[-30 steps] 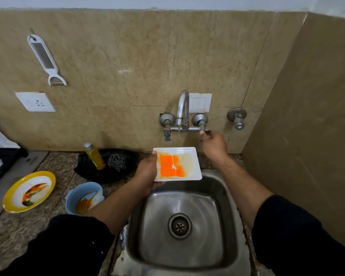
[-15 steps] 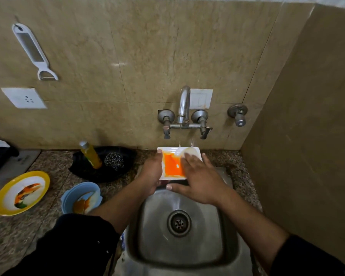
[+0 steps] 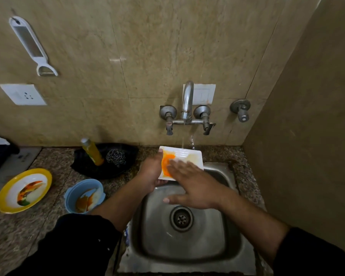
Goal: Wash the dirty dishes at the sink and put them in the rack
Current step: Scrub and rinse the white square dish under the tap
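**Orange smear giving way under running water**

Over the sink [image 3: 227, 226]: right hand [image 3: 195, 186], at the tap [image 3: 187, 96] a second ago, now spread flat with straight fingers, wiping the white dish [image 3: 189, 156]. Smear thinner already. Left hand [image 3: 150, 172] gripping the dish's left edge beneath the stream. Rinse begun, soaping probably next. Left of that hand, still dirty: blue bowl [image 3: 97, 184], yellow plate [image 3: 46, 176]. Beyond: soap bottle [image 3: 92, 152], scrubber [image 3: 116, 157]. Reach unobstructed.
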